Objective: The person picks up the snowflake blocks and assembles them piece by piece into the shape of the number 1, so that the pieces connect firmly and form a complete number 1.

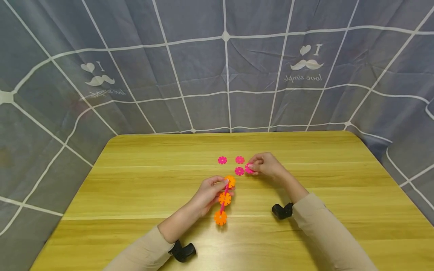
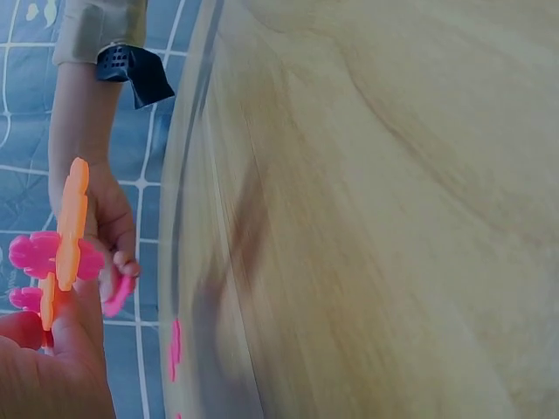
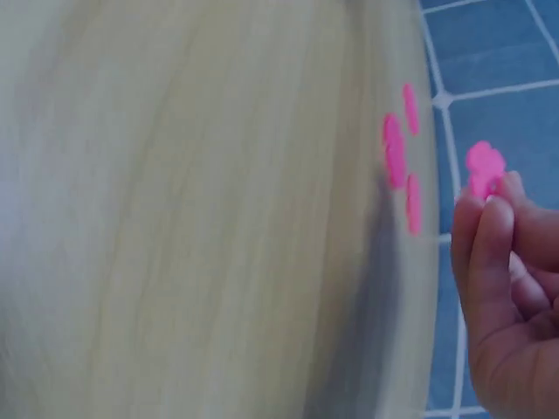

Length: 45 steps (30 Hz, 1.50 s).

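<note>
My left hand pinches one end of a chain of notched plastic discs, where orange discs alternate with pink ones seen edge-on. The chain hangs toward me in the head view, its lowest orange disc nearest me. Between thumb and fingers, my right hand holds a single pink snowflake disc, raised off the table. Three loose pink discs lie flat just left of that hand: one far left, one at the back and one nearer.
A wood-grain table spreads beneath both hands. Grey curtain with white grid lines hangs behind it and at the sides. Black wrist-worn devices sit at both cuffs, close above the tabletop.
</note>
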Each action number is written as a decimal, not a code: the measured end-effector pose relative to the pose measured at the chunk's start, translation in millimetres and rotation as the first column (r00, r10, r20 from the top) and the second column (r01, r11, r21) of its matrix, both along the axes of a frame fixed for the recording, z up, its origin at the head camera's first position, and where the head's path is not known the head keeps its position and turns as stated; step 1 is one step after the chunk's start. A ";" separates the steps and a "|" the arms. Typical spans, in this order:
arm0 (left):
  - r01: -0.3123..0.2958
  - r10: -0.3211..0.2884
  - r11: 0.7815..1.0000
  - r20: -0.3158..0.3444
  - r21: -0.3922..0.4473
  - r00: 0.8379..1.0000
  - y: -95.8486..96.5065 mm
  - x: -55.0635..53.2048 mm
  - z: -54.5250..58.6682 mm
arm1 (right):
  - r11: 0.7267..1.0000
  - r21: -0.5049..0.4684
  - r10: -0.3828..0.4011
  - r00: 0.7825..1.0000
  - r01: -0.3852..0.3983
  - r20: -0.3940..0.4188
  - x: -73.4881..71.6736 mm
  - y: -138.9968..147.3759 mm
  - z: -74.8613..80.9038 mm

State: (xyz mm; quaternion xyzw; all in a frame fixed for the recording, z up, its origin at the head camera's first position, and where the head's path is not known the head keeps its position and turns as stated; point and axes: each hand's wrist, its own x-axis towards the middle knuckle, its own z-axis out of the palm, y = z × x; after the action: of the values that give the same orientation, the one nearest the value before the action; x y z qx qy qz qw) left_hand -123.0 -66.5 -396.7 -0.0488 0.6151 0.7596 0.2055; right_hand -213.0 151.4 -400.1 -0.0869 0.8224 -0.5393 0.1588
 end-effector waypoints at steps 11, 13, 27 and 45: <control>0.011 -0.011 1.000 -0.012 0.029 1.000 2.0 0.7 1.0 | 0.957 -0.148 0.234 0.966 -0.248 -0.106 13.6 -14.1 13.7; 0.017 -0.016 1.000 -0.018 0.024 1.000 1.7 1.0 0.7 | 0.948 -0.149 0.263 0.955 -0.283 -0.137 15.4 -16.2 15.1; 0.052 -0.051 0.998 -0.026 0.026 0.998 3.6 2.9 2.9 | 0.915 -0.198 0.313 0.929 -0.351 -0.197 25.0 -25.6 20.7; -0.079 0.074 0.996 -0.095 -0.047 0.993 6.2 10.6 10.3 | 0.904 -0.140 0.350 0.887 -0.404 -0.301 30.9 -34.5 32.8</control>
State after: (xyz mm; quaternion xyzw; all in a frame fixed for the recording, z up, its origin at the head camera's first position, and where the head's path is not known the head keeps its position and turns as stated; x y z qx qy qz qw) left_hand -112.4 -60.4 -386.5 -0.0419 0.6408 0.7526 0.1459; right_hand -182.0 116.9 -367.3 -0.3333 0.7455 -0.5604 0.1384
